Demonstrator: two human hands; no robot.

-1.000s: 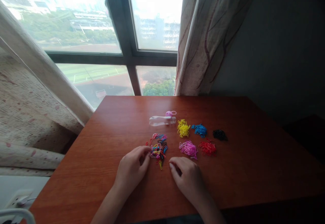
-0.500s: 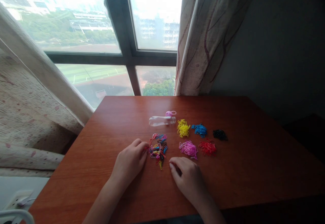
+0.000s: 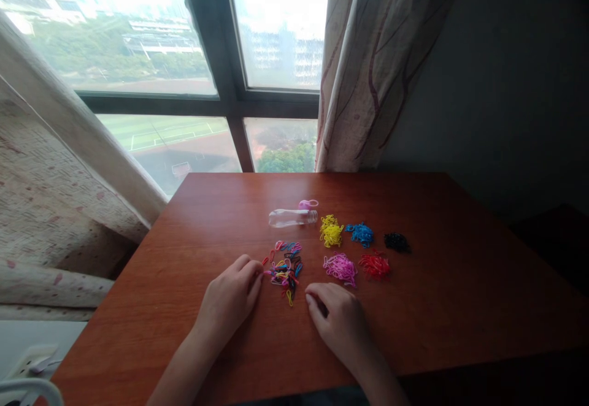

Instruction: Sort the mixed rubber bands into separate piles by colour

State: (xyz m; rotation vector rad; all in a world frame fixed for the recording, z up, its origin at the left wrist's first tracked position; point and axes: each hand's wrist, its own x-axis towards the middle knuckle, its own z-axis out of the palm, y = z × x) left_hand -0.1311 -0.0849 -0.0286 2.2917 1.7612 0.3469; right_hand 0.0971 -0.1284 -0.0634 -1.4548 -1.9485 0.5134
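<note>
A mixed pile of small looped plastic stitch markers (image 3: 285, 271) in several colours lies on the brown table between my hands. My left hand (image 3: 231, 289) is at the pile's left edge, thumb and fingers pinched together at the end of a pink stitch marker (image 3: 267, 273). On the pile's right side my right hand (image 3: 338, 317) rests on the table, its fingers curled in toward the thumb; nothing shows in it. One yellow stitch marker (image 3: 289, 298) lies at the near end of the pile.
Sorted heaps sit to the right: yellow (image 3: 331, 232), blue (image 3: 361, 234), black (image 3: 396, 242), pink (image 3: 340, 268) and red (image 3: 374, 265). Behind the pile a clear bottle (image 3: 291, 218) lies on its side, a pink looped cap (image 3: 307, 204) beside it. A window borders the table's far edge.
My left hand has drawn back slightly left from the red markers, which now show at the pile's left edge. My right hand keeps its pose.
</note>
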